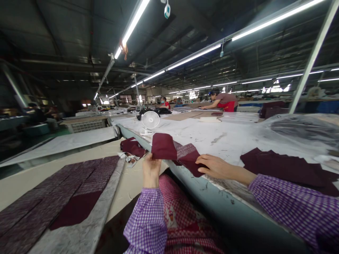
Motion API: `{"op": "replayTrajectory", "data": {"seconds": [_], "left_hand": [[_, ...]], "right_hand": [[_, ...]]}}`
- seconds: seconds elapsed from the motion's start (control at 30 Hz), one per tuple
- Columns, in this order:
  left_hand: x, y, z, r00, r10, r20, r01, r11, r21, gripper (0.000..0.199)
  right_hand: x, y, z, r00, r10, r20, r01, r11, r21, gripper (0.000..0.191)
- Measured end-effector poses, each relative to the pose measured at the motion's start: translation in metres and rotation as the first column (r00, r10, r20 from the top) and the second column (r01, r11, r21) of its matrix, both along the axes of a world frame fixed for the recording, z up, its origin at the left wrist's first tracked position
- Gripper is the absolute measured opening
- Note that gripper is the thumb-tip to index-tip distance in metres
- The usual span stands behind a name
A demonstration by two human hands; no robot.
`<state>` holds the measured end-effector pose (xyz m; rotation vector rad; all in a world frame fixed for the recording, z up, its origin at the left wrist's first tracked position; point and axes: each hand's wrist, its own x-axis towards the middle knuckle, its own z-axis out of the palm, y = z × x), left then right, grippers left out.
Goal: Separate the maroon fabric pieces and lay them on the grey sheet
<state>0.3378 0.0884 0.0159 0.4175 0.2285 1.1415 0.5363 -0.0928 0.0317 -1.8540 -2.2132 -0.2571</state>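
Note:
In the head view my left hand (151, 168) is closed on the lower edge of a maroon fabric piece (164, 146), held up at the table edge. My right hand (215, 166) has its fingers closed at the right edge of a second maroon fabric piece (189, 160), which shows a speckled patch on top. The two pieces overlap between my hands; whether they are joined I cannot tell. A fanned stack of maroon fabric pieces (286, 169) lies on the table to the right of my right hand.
Left of me, rows of speckled maroon fabric (66, 180) lie on a lower board. Scraps of maroon cloth (132, 146) sit beside the table edge. A small white fan (150, 120) stands on the white table (219, 135). A person (222, 100) leans over the table farther back.

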Motion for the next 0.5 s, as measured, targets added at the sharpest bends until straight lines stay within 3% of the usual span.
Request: {"op": "replayTrajectory", "data": {"seconds": [0.13, 0.23, 0.27, 0.3, 0.37, 0.43, 0.5], "left_hand": [[-0.029, 0.013, 0.009, 0.982, 0.178, -0.061, -0.175, 0.983, 0.055, 0.025], [-0.031, 0.000, 0.012, 0.971, 0.197, -0.134, -0.161, 0.958, 0.239, 0.011], [-0.030, -0.007, 0.013, 0.960, 0.199, -0.198, -0.119, 0.928, 0.354, 0.022], [-0.029, -0.014, 0.014, 0.939, 0.205, -0.277, -0.045, 0.871, 0.490, 0.037], [-0.026, -0.028, 0.014, 0.854, 0.253, -0.455, 0.188, 0.665, 0.723, 0.066], [-0.021, -0.041, 0.013, 0.721, 0.379, -0.580, 0.426, 0.417, 0.803, 0.093], [-0.015, -0.052, 0.012, 0.593, 0.526, -0.610, 0.589, 0.233, 0.774, 0.109]], "right_hand": [[-0.003, -0.001, 0.001, 1.000, -0.005, 0.025, 0.005, 1.000, -0.003, 0.035], [-0.006, -0.001, 0.002, 0.997, -0.022, 0.074, 0.022, 1.000, -0.005, 0.035], [-0.007, -0.001, 0.002, 0.996, -0.032, 0.089, 0.034, 0.999, -0.010, 0.034], [-0.007, -0.001, 0.003, 0.995, -0.041, 0.096, 0.042, 0.999, -0.012, 0.033], [-0.007, 0.000, 0.003, 0.995, -0.030, 0.093, 0.032, 0.999, -0.016, 0.032], [-0.006, 0.000, 0.002, 0.997, 0.005, 0.076, -0.004, 1.000, -0.009, 0.033], [-0.006, 0.000, 0.002, 0.997, 0.023, 0.068, -0.023, 1.000, 0.003, 0.036]]}}
